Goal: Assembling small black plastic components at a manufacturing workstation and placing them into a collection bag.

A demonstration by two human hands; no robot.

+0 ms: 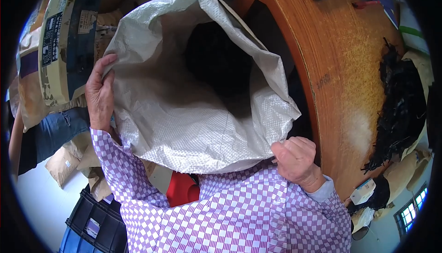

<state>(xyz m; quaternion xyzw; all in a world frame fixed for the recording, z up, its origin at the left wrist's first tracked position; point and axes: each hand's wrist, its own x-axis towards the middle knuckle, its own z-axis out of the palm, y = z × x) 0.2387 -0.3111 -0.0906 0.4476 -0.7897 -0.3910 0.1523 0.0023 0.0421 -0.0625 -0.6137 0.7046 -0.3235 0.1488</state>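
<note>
A left hand grips the rim of a white woven sack, and the right hand clenches its near corner. The mouth gapes beside the wooden table's left edge.

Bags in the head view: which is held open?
The large white woven plastic bag, gripped at its rim by left hand and right hand; neither touches the creased brown bags at lower left.

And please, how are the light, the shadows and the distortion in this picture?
Head view: the corners are black, and the brown table looks bowed at its edge, likely by fisheye distortion; head view: the white sack catches soft light on its near side, while its deep inside is too dark to read; head view: the window at lower right is bright.
</note>
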